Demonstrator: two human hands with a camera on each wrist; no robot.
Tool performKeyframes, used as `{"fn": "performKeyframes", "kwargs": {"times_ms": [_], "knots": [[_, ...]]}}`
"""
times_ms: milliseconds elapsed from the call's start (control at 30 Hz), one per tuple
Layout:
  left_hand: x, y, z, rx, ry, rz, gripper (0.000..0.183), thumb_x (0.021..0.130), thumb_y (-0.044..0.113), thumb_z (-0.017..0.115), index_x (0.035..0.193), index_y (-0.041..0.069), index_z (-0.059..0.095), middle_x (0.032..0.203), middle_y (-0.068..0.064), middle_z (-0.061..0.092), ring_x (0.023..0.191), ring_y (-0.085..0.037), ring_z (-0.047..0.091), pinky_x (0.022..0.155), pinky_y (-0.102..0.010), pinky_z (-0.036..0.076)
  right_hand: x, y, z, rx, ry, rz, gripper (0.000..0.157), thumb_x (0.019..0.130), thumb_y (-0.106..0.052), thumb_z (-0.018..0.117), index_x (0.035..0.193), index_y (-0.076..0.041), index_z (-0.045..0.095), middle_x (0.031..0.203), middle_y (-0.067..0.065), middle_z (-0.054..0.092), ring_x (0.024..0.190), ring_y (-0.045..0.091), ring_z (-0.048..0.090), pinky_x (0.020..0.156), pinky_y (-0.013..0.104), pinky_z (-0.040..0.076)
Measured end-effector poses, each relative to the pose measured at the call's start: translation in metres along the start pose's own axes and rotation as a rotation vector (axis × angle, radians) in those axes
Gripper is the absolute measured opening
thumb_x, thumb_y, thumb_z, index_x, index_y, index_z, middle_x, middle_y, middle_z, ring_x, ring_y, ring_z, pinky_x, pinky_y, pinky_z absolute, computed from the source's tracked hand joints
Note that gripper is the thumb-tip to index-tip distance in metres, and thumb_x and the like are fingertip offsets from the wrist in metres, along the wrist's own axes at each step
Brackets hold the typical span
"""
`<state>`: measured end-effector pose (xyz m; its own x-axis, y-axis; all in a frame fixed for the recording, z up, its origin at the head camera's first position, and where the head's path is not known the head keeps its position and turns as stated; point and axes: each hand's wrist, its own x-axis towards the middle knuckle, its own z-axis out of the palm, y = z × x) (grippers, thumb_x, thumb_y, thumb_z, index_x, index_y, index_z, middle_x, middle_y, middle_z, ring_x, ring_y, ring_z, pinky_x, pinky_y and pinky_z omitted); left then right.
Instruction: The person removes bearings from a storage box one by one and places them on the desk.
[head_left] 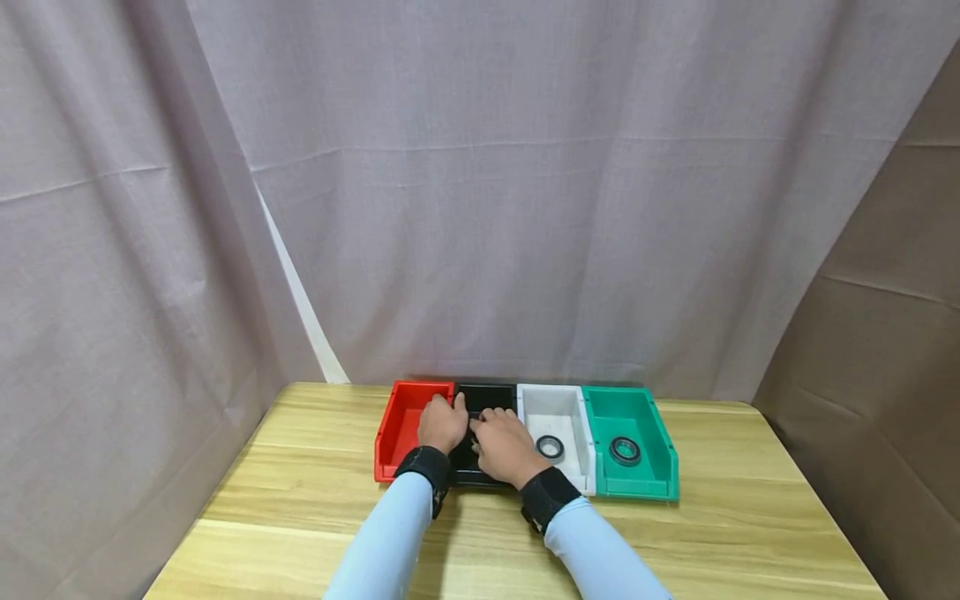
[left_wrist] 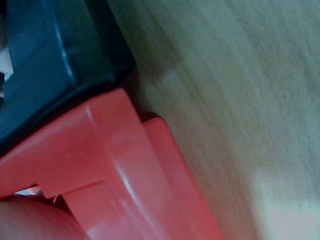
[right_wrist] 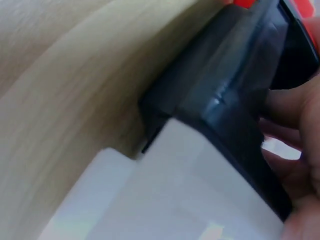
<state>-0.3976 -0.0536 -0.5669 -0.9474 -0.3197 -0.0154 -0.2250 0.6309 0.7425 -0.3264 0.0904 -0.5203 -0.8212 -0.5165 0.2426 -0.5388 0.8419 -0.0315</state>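
Four bins stand side by side, and both hands are at the black bin [head_left: 486, 395], second from the left. My left hand [head_left: 442, 425] lies over the wall between it and the red bin [head_left: 386, 446], thumb toward the black side. My right hand [head_left: 504, 446] reaches in from the right, beside the white bin [head_left: 587, 454]. In the right wrist view its bent fingers [right_wrist: 295, 107] are inside the black bin, near a small bright patch I cannot identify. Whether either hand holds something is hidden.
A ball bearing [head_left: 550, 448] lies in the white bin, and another ball bearing [head_left: 625, 451] in the green bin [head_left: 660, 487] at the right end. The wooden table [head_left: 315, 467] carries the bins near its back edge, before a grey curtain [head_left: 525, 250].
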Motion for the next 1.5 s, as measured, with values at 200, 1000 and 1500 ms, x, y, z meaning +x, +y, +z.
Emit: {"fn": "performKeyframes", "kwargs": {"times_ms": [200, 1000, 1500], "knots": [[0.001, -0.002, 0.005, -0.016, 0.006, 0.0, 0.057, 0.105, 0.051, 0.06, 0.124, -0.002, 0.065, 0.118, -0.022, 0.074, 0.104, -0.041, 0.069, 0.097, -0.058, 0.056, -0.013, 0.004, -0.011, 0.155, 0.05, -0.001, 0.044, 0.102, -0.02, 0.072, 0.141, -0.001, 0.066, 0.132, 0.016, 0.069, 0.119, 0.033, 0.062, 0.104, 0.045, 0.054], [-0.006, 0.002, 0.0, -0.013, 0.031, 0.011, 0.053, 0.105, 0.049, 0.06, 0.118, -0.002, 0.065, 0.111, -0.02, 0.075, 0.093, -0.037, 0.067, 0.09, -0.055, 0.056, -0.076, -0.013, -0.047, 0.256, 0.034, -0.021, 0.045, 0.103, -0.018, 0.07, 0.146, -0.003, 0.064, 0.14, 0.013, 0.065, 0.134, 0.031, 0.058, 0.112, 0.049, 0.053], [-0.02, 0.015, -0.018, -0.022, -0.003, -0.017, 0.051, 0.106, 0.049, 0.059, 0.117, -0.002, 0.064, 0.104, -0.018, 0.073, 0.086, -0.034, 0.064, 0.079, -0.05, 0.055, -0.084, -0.019, -0.045, 0.261, -0.017, -0.055, 0.044, 0.104, -0.016, 0.069, 0.146, -0.006, 0.063, 0.141, 0.012, 0.064, 0.133, 0.029, 0.058, 0.112, 0.048, 0.053]]}}
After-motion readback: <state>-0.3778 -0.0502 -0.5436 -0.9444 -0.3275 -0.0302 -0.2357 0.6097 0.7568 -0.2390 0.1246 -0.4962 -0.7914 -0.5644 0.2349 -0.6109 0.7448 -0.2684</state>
